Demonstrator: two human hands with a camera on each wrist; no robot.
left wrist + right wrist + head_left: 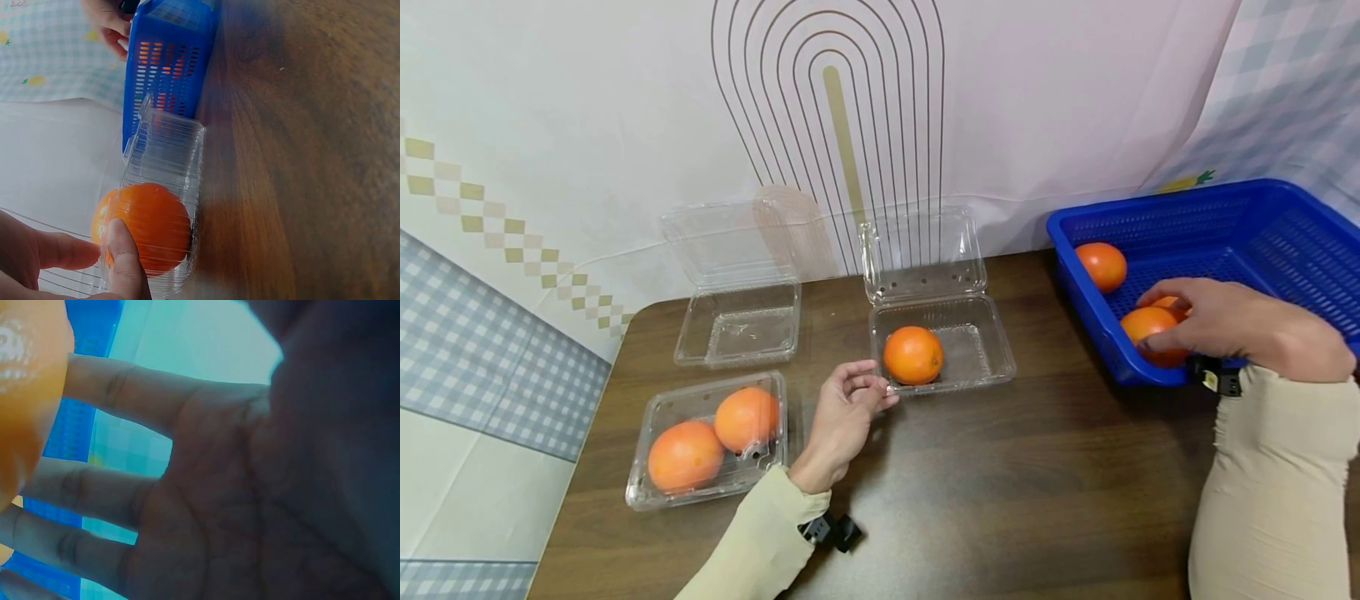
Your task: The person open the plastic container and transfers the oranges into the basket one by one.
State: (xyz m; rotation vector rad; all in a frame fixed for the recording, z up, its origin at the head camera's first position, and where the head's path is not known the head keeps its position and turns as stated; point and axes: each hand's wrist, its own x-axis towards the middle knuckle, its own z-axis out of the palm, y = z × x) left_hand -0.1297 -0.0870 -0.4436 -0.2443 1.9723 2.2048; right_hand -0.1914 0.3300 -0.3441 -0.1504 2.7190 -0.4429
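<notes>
My left hand (844, 417) pinches the near left corner of an open clear plastic clamshell box (973, 343) between thumb and fingers. Inside that box sits one orange (913, 355), on its left side. Over at the right, my right hand (1236, 321) reaches into the blue plastic basket (1093, 312) and grips an orange (1144, 323), thumb on the near side and fingers beyond it. The right wrist view shows those fingers (119, 384) against the orange's skin (28, 406).
Another orange (1101, 267) lies in the basket's back left corner. An open clamshell box (752, 325) with nothing in it stands at the back left. In front of it, a closed clamshell box (638, 467) holds two oranges. A fabric-covered wall (1015, 125) rises behind the wooden table (1000, 492).
</notes>
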